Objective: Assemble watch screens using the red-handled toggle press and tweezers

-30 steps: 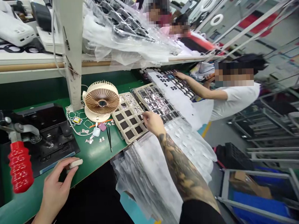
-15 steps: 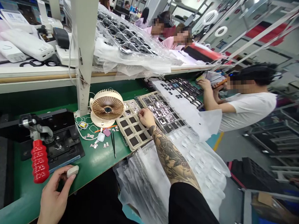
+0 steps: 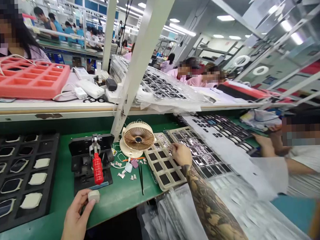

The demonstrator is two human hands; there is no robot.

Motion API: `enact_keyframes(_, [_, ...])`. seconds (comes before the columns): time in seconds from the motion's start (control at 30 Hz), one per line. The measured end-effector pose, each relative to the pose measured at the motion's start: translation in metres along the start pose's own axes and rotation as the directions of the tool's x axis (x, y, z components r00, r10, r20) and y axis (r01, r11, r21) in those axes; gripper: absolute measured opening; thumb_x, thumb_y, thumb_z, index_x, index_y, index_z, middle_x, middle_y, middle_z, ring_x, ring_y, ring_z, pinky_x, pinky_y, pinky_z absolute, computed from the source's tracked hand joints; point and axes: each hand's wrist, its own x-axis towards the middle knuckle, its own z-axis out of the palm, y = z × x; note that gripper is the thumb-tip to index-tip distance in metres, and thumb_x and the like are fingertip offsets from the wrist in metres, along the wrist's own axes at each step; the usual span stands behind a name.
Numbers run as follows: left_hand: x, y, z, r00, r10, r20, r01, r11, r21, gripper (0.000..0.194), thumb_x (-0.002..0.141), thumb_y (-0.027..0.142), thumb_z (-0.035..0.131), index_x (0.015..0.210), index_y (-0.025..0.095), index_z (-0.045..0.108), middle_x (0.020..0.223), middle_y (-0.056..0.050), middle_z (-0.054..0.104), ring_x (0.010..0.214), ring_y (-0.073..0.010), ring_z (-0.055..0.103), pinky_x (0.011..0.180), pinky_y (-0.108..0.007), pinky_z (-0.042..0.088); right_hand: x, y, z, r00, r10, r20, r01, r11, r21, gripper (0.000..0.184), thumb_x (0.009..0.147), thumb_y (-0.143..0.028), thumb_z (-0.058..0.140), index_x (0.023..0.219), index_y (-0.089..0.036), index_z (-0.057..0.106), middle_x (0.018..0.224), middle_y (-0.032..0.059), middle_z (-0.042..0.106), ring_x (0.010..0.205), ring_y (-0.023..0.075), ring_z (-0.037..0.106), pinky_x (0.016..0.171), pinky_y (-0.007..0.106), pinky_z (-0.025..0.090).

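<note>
My left hand (image 3: 78, 215) is closed near the bench's front edge, with a small pale rounded block (image 3: 93, 196) between thumb and fingers. My right hand (image 3: 182, 155) reaches over the right side of a beige compartment tray (image 3: 165, 187) with dark pads in its cells. Its fingers are pinched together near small pale pieces; what they hold, if anything, is too small to make out. Close to my left hand stands a black toggle clamp fixture (image 3: 80, 171) with a red handle (image 3: 98, 168). Black tweezers (image 3: 141, 180) lie between my hands.
A black foam tray (image 3: 52, 165) holding watch-shaped pieces sits at the left. A beige fan (image 3: 137, 139) stands behind loose small parts (image 3: 122, 174). Right of the beige tray lies another tray of small parts (image 3: 200, 146). A shelf post (image 3: 142, 54) rises behind; a co-worker (image 3: 308, 163) sits at right.
The view has swung left and up, bringing the black foam tray and an orange tray into sight. My left hand still holds the pale block; my right hand stays over the beige tray.
</note>
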Motion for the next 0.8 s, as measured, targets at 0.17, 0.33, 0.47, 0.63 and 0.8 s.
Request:
enact_keyframes(0.17, [0.012,0.008,0.011,0.999,-0.05,-0.009,0.045,0.961,-0.272,0.057,0.092,0.059,0.086,0.128,0.017,0.07,0.107,-0.015,0.085,0.076,-0.0232,0.076,0.073,-0.034,0.063,-0.087,-0.086,-0.025,0.981,-0.071,-0.183,0.13,0.932,0.339,0.036,0.106,-0.046,0.058,0.111,-0.019,0.081,0.111,0.0133,0.081,0.097,0.0254,0.074,0.093,0.038,0.057])
enact_keyframes(0.33, [0.016,0.043,0.024,0.998,-0.069,0.01,0.066,0.895,-0.441,0.05,0.091,0.048,0.091,0.125,0.016,0.072,0.103,-0.013,0.084,0.075,-0.0191,0.075,0.068,-0.028,0.057,-0.211,-0.219,-0.002,0.948,-0.226,0.226,-0.089,0.492,0.866,0.029,0.106,-0.048,0.07,0.102,-0.022,0.081,0.087,0.0055,0.08,0.077,0.0202,0.076,0.077,0.033,0.061])
enact_keyframes(0.47, [0.02,0.058,0.018,0.998,-0.066,-0.018,0.046,0.842,-0.537,0.051,0.088,0.043,0.094,0.127,0.016,0.079,0.096,-0.008,0.082,0.072,-0.0155,0.072,0.066,-0.026,0.055,-0.241,-0.269,0.026,0.869,-0.337,0.361,-0.268,0.292,0.918,0.024,0.101,-0.046,0.076,0.1,-0.022,0.082,0.086,0.0038,0.08,0.073,0.0169,0.073,0.076,0.031,0.06])
enact_keyframes(0.63, [0.015,0.051,0.004,0.992,-0.088,-0.087,0.029,0.848,-0.53,0.053,0.089,0.04,0.093,0.134,0.016,0.081,0.097,-0.008,0.082,0.07,-0.0141,0.07,0.066,-0.027,0.055,-0.239,-0.278,0.041,0.796,-0.424,0.433,-0.355,0.254,0.9,0.024,0.099,-0.047,0.08,0.099,-0.022,0.08,0.085,0.0026,0.079,0.072,0.0155,0.071,0.074,0.03,0.059])
enact_keyframes(0.8, [0.009,0.045,-0.002,0.996,-0.068,-0.06,0.032,0.884,-0.466,0.051,0.092,0.038,0.092,0.136,0.015,0.082,0.094,-0.007,0.081,0.07,-0.0151,0.07,0.066,-0.028,0.055,-0.24,-0.277,0.041,0.776,-0.445,0.447,-0.347,0.291,0.892,0.027,0.1,-0.05,0.079,0.099,-0.022,0.078,0.085,0.0025,0.077,0.073,0.0158,0.069,0.074,0.031,0.058])
